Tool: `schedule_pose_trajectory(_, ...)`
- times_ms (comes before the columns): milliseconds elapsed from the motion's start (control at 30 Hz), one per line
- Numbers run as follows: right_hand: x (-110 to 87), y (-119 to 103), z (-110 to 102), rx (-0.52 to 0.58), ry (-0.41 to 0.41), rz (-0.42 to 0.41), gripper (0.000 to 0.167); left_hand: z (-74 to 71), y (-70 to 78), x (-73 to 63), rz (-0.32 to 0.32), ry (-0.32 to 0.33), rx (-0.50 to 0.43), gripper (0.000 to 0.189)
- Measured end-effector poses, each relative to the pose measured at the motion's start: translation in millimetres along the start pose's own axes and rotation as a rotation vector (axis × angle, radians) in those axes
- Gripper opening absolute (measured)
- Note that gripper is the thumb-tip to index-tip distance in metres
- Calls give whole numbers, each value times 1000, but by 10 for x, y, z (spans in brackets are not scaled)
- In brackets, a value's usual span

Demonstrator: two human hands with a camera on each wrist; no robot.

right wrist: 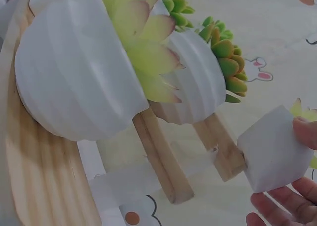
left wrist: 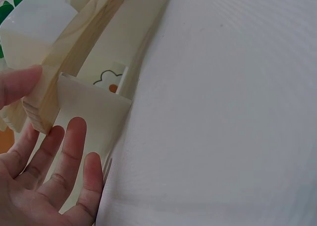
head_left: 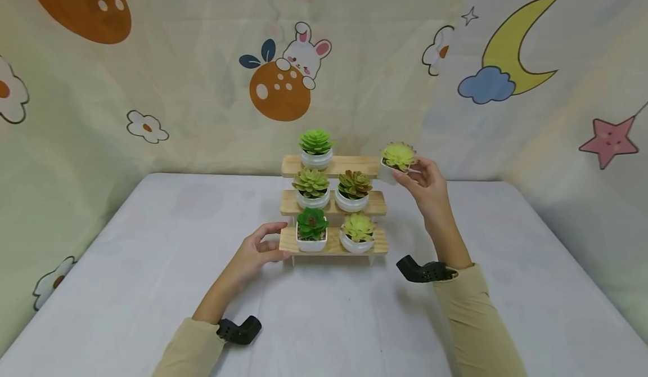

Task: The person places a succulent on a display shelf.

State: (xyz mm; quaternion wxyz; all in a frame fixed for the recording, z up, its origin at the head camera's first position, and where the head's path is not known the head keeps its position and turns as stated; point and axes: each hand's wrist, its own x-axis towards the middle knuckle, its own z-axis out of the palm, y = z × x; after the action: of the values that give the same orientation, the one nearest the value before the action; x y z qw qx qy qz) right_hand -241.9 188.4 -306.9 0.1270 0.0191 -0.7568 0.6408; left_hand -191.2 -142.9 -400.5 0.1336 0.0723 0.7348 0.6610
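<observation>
A three-tier wooden plant stand (head_left: 334,246) carries several small potted succulents in white pots. My left hand (head_left: 260,246) grips the left end of its lowest board (left wrist: 74,52), thumb on top and fingers underneath. In my right hand (head_left: 427,188) a yellow-green succulent in a square white pot (head_left: 397,160) is held between thumb and fingers, by the right end of the top board (head_left: 354,166). In the right wrist view this pot (right wrist: 272,149) overlaps the end of a board. The top board bears one bright green succulent (head_left: 315,143) at its left.
On the middle board are a green succulent (head_left: 311,185) and a reddish-green one (head_left: 354,188). The lowest board holds a dark green one (head_left: 311,228) and a pale yellow-green one (head_left: 358,230). A white-covered table (head_left: 202,214) lies beneath, with a printed cloth backdrop (head_left: 202,73) behind.
</observation>
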Motion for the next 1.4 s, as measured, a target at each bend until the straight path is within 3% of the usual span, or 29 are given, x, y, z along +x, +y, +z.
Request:
schedule_pose_trajectory(533, 277, -137, 171, -139, -113, 26, 65, -9, 13, 1, -10, 17, 12, 61)
schedule_pose_trajectory(833, 341, -201, 246, -175, -198, 27, 63, -52, 24, -8, -25, 20, 18, 61)
schedule_pose_trajectory(1133, 374, -279, 333, -190, -288, 58, 64, -44, 18, -1, -1, -9, 7, 62)
schedule_pose_trajectory(1400, 374, -297, 408, -184, -323, 90, 65, -29, 18, -4, -13, -14, 10, 61)
